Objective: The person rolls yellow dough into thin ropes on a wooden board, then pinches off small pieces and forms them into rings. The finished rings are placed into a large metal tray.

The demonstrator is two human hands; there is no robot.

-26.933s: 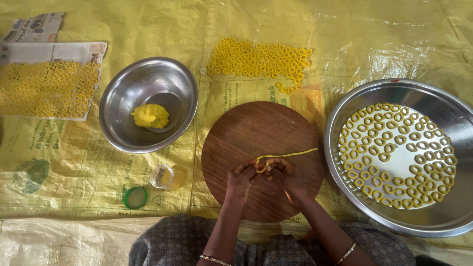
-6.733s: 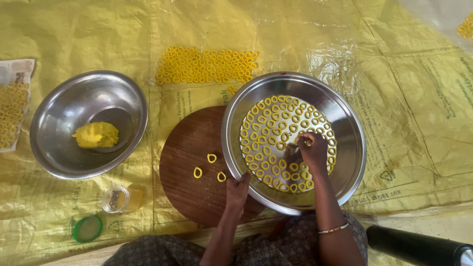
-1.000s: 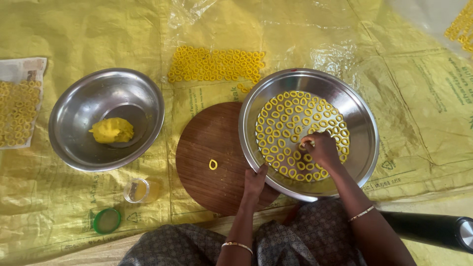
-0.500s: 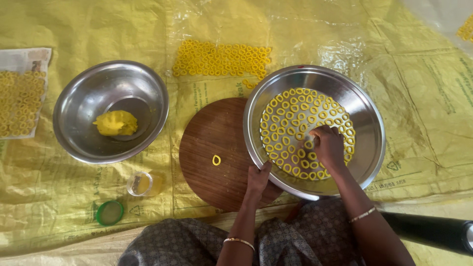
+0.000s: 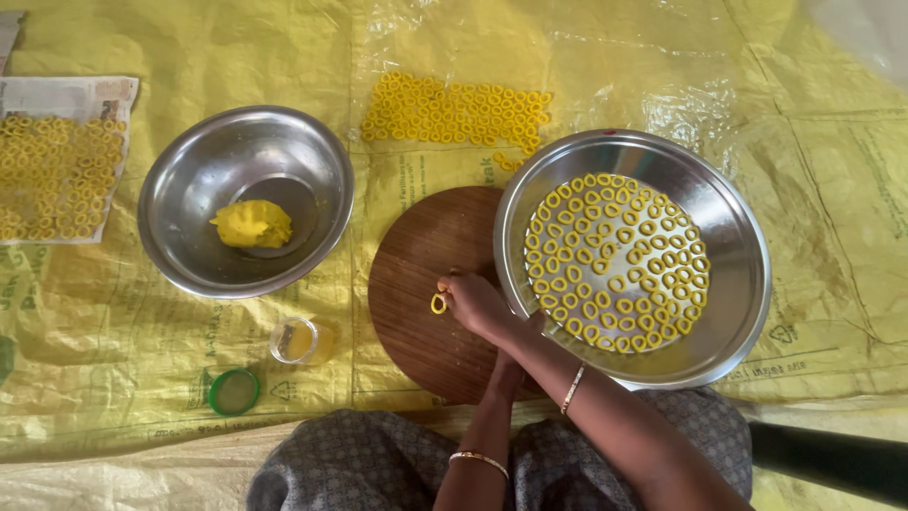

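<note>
My right hand (image 5: 476, 303) reaches left across the round wooden board (image 5: 416, 255) and pinches a small yellow dough ring (image 5: 438, 304) lying on it. My left hand (image 5: 509, 365) is mostly hidden under my right forearm, near the front rim of the large steel pan (image 5: 738, 284). That pan holds several yellow dough rings (image 5: 615, 260) laid flat. A steel bowl (image 5: 189, 189) at the left contains a lump of yellow dough (image 5: 252, 223).
More dough rings (image 5: 454, 112) lie on the yellow plastic sheet (image 5: 142, 350) behind the board, and others on newspaper (image 5: 57, 170) at far left. A small glass jar (image 5: 301, 341) and its green lid (image 5: 234, 391) sit near the board. A dark object (image 5: 832, 459) lies at lower right.
My right hand has left the pan and moved left onto the board, where it grips the lone dough ring. The left hand is now covered by my right arm.
</note>
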